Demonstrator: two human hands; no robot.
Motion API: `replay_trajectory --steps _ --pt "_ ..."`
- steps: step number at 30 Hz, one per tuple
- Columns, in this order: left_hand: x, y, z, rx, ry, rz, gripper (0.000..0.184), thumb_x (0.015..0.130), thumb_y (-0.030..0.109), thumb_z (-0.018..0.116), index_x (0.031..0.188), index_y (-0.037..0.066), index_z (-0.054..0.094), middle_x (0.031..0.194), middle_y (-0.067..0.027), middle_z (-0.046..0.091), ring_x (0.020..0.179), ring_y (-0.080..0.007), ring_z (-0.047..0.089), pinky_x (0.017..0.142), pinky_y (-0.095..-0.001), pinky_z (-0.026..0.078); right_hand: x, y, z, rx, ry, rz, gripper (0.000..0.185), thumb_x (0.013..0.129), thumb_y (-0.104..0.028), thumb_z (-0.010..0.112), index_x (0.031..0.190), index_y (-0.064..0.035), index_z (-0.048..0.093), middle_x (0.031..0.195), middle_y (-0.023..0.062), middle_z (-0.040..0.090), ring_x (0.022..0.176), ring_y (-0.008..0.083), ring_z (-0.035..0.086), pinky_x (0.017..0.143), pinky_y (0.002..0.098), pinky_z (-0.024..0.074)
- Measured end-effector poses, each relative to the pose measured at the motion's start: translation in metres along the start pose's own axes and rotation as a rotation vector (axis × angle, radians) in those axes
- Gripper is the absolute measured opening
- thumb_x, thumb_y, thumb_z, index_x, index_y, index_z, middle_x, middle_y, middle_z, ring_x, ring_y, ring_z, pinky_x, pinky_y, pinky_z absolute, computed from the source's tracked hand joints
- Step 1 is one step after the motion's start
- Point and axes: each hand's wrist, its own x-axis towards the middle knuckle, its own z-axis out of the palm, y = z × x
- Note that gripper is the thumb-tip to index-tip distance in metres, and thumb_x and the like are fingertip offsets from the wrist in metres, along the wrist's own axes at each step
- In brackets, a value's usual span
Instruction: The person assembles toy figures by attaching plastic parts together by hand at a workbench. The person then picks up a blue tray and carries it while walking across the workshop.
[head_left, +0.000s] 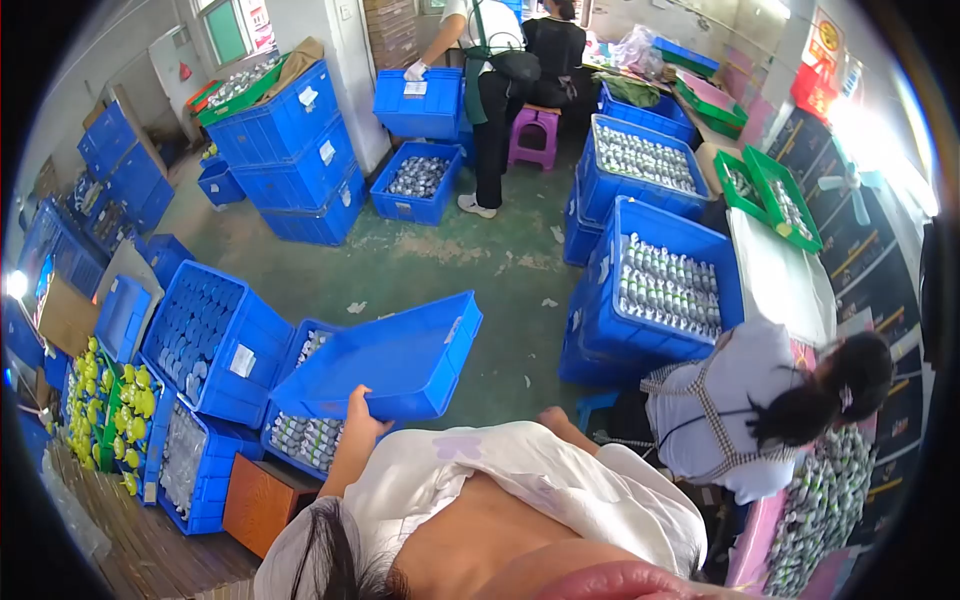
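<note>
My left hand (362,418) is closed on the near edge of a shallow blue plastic crate (420,397), which is tilted and has nothing inside. Under and beside this crate stands a blue bin (282,459) filled with rows of wrapped items (308,436) in grey and white; the crate covers part of it. My right hand (552,417) is low in front of my body, away from the crate. Its fingers are too small and partly hidden to make out.
Stacked blue bins with wrapped items (668,290) stand to the right, beside a seated co-worker (715,410). More blue bins (300,150) rise at the back left. Yellow-green items (125,415) and a brown wooden box (262,503) are at left. Two people (497,35) are farther back.
</note>
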Motion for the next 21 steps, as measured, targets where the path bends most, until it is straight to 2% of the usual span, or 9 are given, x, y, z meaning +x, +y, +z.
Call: replay_trajectory --steps 1,3,5,12,14,15,16,18,21 --pt "-0.005 0.002 0.010 -0.090 0.078 -0.054 0.048 0.065 0.029 0.056 0.109 0.013 0.049 0.110 -0.0113 0.050 0.101 -0.0304 0.049 0.082 -0.0493 0.039 0.014 -0.001 -0.014 -0.013 -0.010 0.001 0.016 0.069 -0.015 0.057 0.074 -0.0036 0.067 0.064 0.0089 0.063 0.056 0.0177 0.062 0.052 0.0303 0.0499" --pt "-0.010 0.000 0.022 -0.193 0.166 -0.123 0.045 0.066 0.029 0.055 0.109 0.014 0.049 0.110 -0.0115 0.051 0.101 -0.0308 0.049 0.081 -0.0497 0.039 0.045 -0.005 -0.047 0.465 0.039 0.133 0.012 0.075 -0.012 0.056 0.080 -0.0024 0.061 0.066 0.0099 0.061 0.054 0.0187 0.060 0.047 0.0303 0.0484" --pt "-0.005 -0.003 0.030 -0.225 0.049 -0.061 0.041 0.071 0.029 0.051 0.108 0.012 0.050 0.109 -0.0129 0.053 0.099 -0.0323 0.050 0.077 -0.0513 0.041 0.062 -0.016 -0.074 0.570 0.092 0.111 0.012 0.076 -0.013 0.056 0.081 -0.0028 0.061 0.065 0.0086 0.060 0.052 0.0171 0.059 0.045 0.0285 0.0472" --pt "0.047 0.016 0.063 -0.056 0.164 -0.121 0.037 0.077 0.028 0.047 0.107 0.008 0.054 0.110 -0.0150 0.055 0.098 -0.0345 0.053 0.081 -0.0546 0.041 0.084 -0.058 -0.093 0.915 0.054 0.142 0.017 0.079 -0.015 0.056 0.092 -0.0046 0.058 0.071 0.0081 0.060 0.054 0.0171 0.058 0.046 0.0289 0.0473" --pt "0.113 0.011 0.028 1.122 -0.048 0.505 0.035 0.079 0.029 0.046 0.102 0.005 0.056 0.106 -0.0167 0.056 0.098 -0.0324 0.053 0.087 -0.0453 0.042 0.080 -0.092 -0.095 0.949 0.023 0.171 0.015 0.080 -0.015 0.056 0.090 -0.0041 0.058 0.072 0.0078 0.061 0.056 0.0151 0.058 0.046 0.0276 0.0472" --pt "0.126 0.011 0.035 1.085 0.020 0.566 0.035 0.081 0.030 0.044 0.097 0.003 0.057 0.100 -0.0178 0.058 0.094 -0.0301 0.056 0.086 -0.0351 0.043 0.080 -0.108 -0.095 1.032 -0.027 0.169 0.016 0.081 -0.016 0.056 0.092 -0.0041 0.058 0.075 0.0089 0.061 0.057 0.0160 0.058 0.047 0.0281 0.0478" --pt "0.134 0.014 0.044 1.082 0.021 0.549 0.035 0.081 0.030 0.044 0.097 0.003 0.057 0.100 -0.0178 0.058 0.094 -0.0301 0.056 0.086 -0.0351 0.043 0.080 -0.117 -0.089 1.114 -0.078 0.179 0.018 0.082 -0.017 0.057 0.094 -0.0042 0.057 0.079 0.0100 0.061 0.059 0.0169 0.058 0.049 0.0286 0.0484" --pt "0.163 0.039 0.077 0.187 -0.034 -0.003 0.036 0.081 0.032 0.043 0.096 0.002 0.057 0.095 -0.0170 0.059 0.090 -0.0296 0.057 0.084 -0.0353 0.044 0.104 -0.140 -0.090 1.232 -0.125 0.184 0.026 0.084 -0.023 0.057 0.101 -0.0041 0.054 0.087 0.0135 0.061 0.068 0.0205 0.059 0.057 0.0316 0.0505" --pt "0.187 0.059 0.088 0.155 -0.138 -0.029 0.038 0.081 0.034 0.043 0.100 0.003 0.054 0.097 -0.0166 0.058 0.091 -0.0298 0.056 0.084 -0.0419 0.045 0.098 -0.208 -0.125 1.343 -0.215 0.094 0.038 0.087 -0.034 0.054 0.110 -0.0035 0.051 0.095 0.0165 0.059 0.079 0.0236 0.059 0.069 0.0357 0.0500"
